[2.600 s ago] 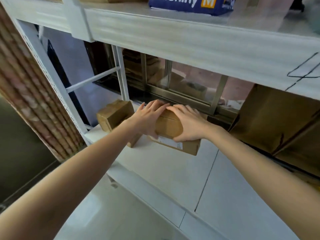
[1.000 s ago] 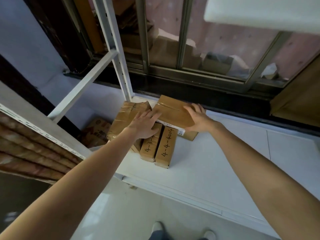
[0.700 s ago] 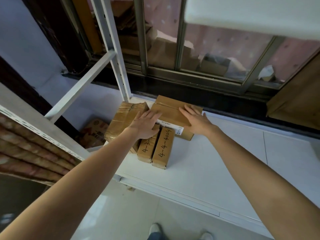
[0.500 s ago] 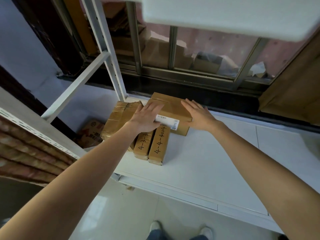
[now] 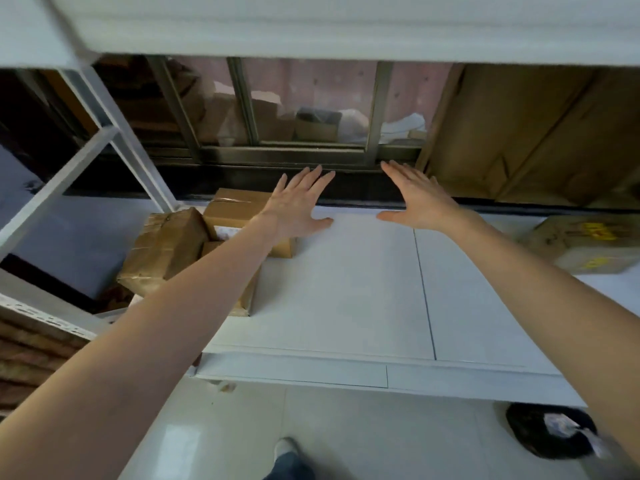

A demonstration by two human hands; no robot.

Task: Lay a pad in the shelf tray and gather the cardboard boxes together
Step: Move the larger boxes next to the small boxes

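Observation:
Several brown cardboard boxes sit bunched at the left end of the white shelf tray (image 5: 346, 282): a taped box (image 5: 166, 247) at the far left and a labelled box (image 5: 232, 209) behind, with others mostly hidden under my left forearm. My left hand (image 5: 298, 206) hovers with fingers spread just right of the labelled box, holding nothing. My right hand (image 5: 419, 199) is spread flat above the back of the tray, also holding nothing. A white sheet covers the tray floor, with a seam (image 5: 424, 292) running front to back.
A larger cardboard box (image 5: 585, 244) with yellow marks stands at the tray's right end. Big brown cardboard sheets (image 5: 526, 133) lean at the back right. A window frame (image 5: 277, 157) runs behind the shelf and a white shelf board (image 5: 346, 26) hangs overhead. A black bag (image 5: 550, 431) lies on the floor.
Both hands have come off the labelled box and moved right, fingers spread, over the bare tray. The camera view has shifted right, bringing the right-hand box into sight.

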